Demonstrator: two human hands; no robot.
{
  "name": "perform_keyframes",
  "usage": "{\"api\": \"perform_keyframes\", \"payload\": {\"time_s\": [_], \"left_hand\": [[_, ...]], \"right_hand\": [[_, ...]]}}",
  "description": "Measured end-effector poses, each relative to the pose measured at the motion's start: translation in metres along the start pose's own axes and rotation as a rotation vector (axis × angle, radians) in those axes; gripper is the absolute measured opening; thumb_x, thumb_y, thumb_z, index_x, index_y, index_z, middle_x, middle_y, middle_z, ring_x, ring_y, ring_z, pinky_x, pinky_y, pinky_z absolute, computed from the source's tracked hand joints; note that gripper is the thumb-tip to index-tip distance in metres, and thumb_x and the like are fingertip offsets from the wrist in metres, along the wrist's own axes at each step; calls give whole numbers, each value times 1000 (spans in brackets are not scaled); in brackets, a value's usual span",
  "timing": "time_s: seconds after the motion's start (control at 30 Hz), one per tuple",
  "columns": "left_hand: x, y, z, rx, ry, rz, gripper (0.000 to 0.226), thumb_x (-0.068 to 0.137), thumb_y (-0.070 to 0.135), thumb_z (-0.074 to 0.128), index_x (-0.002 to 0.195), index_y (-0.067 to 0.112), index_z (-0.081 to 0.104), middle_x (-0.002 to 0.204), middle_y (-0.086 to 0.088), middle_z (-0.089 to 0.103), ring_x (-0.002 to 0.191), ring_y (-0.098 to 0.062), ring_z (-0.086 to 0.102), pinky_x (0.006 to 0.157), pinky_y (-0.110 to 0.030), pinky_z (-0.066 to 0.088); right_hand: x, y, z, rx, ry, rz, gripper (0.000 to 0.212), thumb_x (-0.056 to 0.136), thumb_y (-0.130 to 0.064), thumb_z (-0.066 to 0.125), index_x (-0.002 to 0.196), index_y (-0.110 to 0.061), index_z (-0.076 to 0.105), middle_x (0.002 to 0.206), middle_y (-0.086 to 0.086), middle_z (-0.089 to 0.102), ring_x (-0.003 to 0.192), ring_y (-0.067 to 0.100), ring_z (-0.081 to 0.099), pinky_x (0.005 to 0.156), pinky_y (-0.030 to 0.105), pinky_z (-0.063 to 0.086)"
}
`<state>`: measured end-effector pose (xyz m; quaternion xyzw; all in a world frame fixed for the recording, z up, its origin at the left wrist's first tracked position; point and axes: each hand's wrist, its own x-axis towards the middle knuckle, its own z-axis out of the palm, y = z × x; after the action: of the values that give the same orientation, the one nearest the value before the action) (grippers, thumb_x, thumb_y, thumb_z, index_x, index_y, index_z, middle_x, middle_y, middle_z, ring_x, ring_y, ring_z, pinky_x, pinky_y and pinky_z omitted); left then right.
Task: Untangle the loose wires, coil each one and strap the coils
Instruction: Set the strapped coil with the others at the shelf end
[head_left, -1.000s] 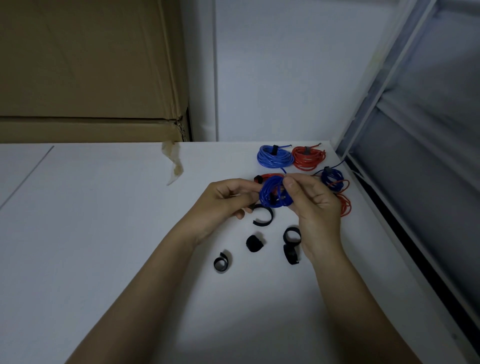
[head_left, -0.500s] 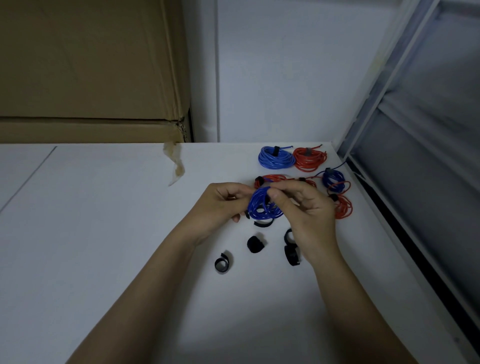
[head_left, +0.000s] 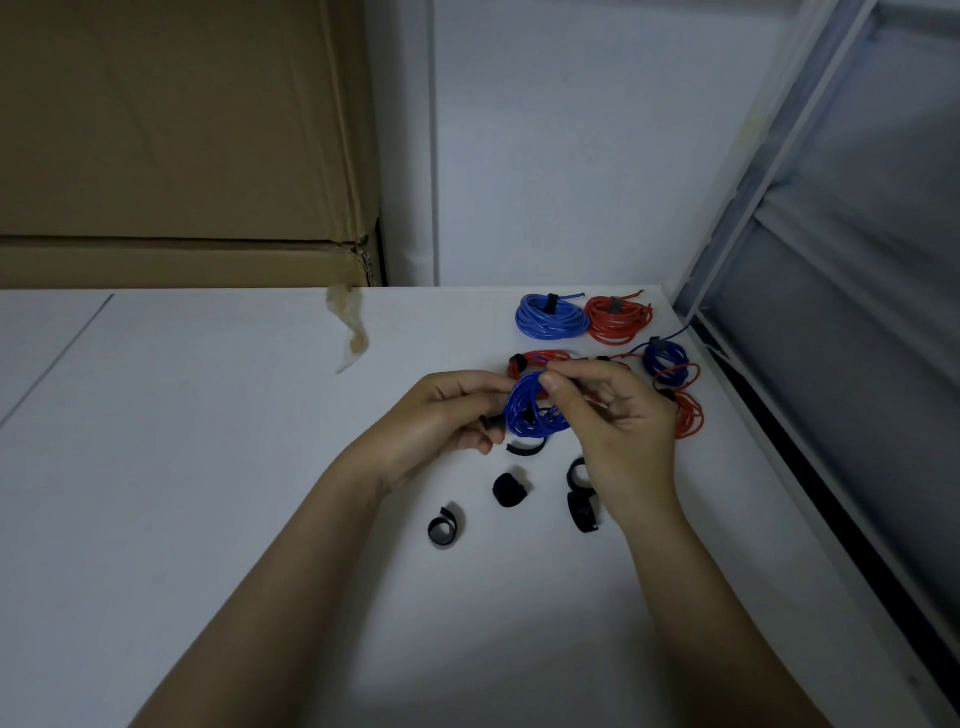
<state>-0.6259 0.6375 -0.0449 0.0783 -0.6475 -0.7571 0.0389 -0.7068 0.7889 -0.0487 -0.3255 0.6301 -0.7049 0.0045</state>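
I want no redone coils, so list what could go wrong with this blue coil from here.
1. Both the left hand and the right hand pinch the blue coil above the table; a slip could let its loops spring apart.
2. The black strap shows only at the left fingers, so it may miss some loops.
3. A red coil lies just behind; a loose end could snag it.
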Motion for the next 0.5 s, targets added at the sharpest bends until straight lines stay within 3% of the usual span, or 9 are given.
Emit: {"api": "perform_keyframes", "payload": {"time_s": [0.13, 0.37, 0.5], "left_hand": [[-1, 1, -2, 13, 6, 34, 18, 92, -2, 52, 92, 11, 66, 74, -1, 67, 60, -10, 56, 53, -17, 42], [-1, 1, -6, 13, 48, -24, 23, 89, 6, 59, 92, 21, 78, 81, 2, 72, 65, -4, 61, 55, -14, 42], [0, 1, -5, 48, 42, -1, 24, 89, 6, 61, 98, 23, 76, 88, 1, 73, 67, -5, 61, 54, -14, 40]], "right_hand": [[1, 1, -2, -3, 2, -38, 23, 83, -5, 69, 90, -26, 69, 87, -11, 72, 78, 8, 70, 70, 16, 52], [2, 6, -4, -56, 47, -66, 22, 82, -7, 69, 92, -27, 69, 87, -13, 70, 83, 8, 68, 71, 15, 51], [-1, 8, -3, -128, 27, -161, 21, 83, -9, 69, 96, -26, 67, 93, -4, 69, 86, 18, 68, 74, 29, 55]]}}
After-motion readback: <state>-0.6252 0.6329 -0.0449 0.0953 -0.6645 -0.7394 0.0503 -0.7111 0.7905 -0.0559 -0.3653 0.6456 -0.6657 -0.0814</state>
